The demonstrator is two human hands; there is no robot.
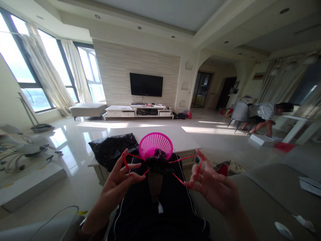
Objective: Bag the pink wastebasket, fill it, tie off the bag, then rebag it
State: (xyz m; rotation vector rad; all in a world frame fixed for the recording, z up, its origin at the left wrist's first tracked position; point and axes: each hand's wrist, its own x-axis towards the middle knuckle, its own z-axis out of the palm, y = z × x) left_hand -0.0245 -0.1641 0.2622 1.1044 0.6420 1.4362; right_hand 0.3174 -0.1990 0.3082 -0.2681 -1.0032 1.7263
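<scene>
My left hand (120, 180) and my right hand (213, 187) are raised in front of me, each pinching a red drawstring (183, 159) that runs inward to a bunched black bag (158, 164) between them. The strings are pulled apart and taut. The bag hangs over my lap, which is in black trousers (160, 207). Just behind the bag, a pink mesh basket (155, 144) lies tipped on the white coffee table (187, 140), its bottom facing me.
A crumpled black plastic bag (111, 149) lies on the table's left side. A grey sofa (271, 194) with white scraps is at my right. Another person (263, 115) bends near a chair at the far right. A TV (146, 84) and white cabinet stand at the back.
</scene>
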